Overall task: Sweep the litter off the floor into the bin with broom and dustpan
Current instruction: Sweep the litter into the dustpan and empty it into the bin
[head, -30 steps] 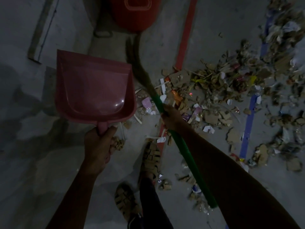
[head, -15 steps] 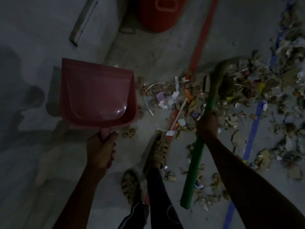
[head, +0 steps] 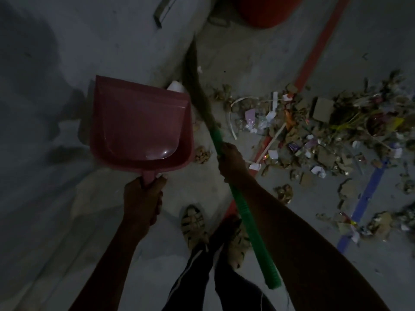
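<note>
the grey concrete floor (head: 67, 108) is lying dim all around, crossed by a red stripe (head: 318, 52) running from far right toward the person's feet and a blue stripe (head: 368, 194) further right. the litter (head: 325, 135), scraps of cardboard, paper and wrappers, is spreading in a wide heap over the right side of the floor, with a few bits straying left toward the dustpan. the red bin (head: 265, 12) is standing at the far edge, only its lower part showing. the pink dustpan (head: 139, 122) is sitting left of centre, mouth pointing away, and the left hand (head: 143, 198) is curling tight round its handle. the broom (head: 226, 171), green-handled, is slanting from near right up to far left, its dark bristles reaching just past the dustpan's right side. the right hand (head: 231, 162) is wrapping closed round the green shaft. two sandalled feet (head: 193, 223) are standing near, between the arms.
</note>
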